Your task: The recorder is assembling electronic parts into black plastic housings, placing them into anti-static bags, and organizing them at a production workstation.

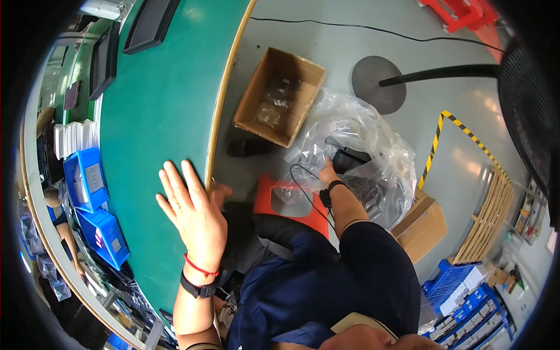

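Observation:
My left hand [197, 219] rests palm down near the right edge of the green worktable [166, 111], fingers spread and nothing in it. To the right, my right hand [328, 176] reaches over a large clear plastic bag [392, 143] on the floor side. Its fingers close on the edge of a black boxy device [350, 160], whose exact kind I cannot make out; the fingertips are partly hidden. A thin black cable [298, 165] loops beside that hand. Beyond the bag stands an open cardboard box [247, 111] with clear plastic pieces [280, 93] inside.
Close to my body is a red stool [263, 195]. A black fan stand [373, 87] rises at the far right. Another cardboard box [421, 227], a wooden pallet [483, 216] and blue crates [452, 283] lie right. Blue bins [86, 181] line the table's left side.

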The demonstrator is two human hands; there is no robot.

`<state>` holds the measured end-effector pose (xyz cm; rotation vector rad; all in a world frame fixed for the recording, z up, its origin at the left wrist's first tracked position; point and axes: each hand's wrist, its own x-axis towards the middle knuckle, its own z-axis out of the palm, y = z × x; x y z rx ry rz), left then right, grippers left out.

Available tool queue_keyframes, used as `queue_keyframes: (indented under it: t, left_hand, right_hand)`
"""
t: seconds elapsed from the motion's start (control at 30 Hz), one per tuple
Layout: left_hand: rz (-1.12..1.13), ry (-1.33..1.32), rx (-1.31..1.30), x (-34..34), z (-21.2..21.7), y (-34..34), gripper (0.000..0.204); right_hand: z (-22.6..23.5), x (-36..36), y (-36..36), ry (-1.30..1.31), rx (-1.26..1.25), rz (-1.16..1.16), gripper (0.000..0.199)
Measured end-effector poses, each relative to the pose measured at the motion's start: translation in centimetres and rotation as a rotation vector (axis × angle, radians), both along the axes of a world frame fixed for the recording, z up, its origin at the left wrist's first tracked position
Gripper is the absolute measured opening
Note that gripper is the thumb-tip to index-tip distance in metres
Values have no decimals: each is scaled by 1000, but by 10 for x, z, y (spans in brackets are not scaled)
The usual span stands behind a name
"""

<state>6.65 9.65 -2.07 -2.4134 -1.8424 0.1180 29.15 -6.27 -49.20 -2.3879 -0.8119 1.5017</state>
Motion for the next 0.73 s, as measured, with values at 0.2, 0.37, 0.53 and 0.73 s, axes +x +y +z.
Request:
queue_keyframes:
  t: [0.2,0.37,0.53,0.73]
  left_hand:
    - [-32,42,-25,6,2,4,72]
    - [-54,55,-38,-1,-2,13,69]
    - [-45,42,-75,3,-10,26,70]
    - [-19,2,-130,-2,-9,27,75]
  right_hand:
    - [-7,-37,17,375,-257,209,49]
    - [-44,6,7,-87,13,-275,28]
    - [-80,19,21,-223,99,274,41]
    - [-105,14,57,95,-342,534,51]
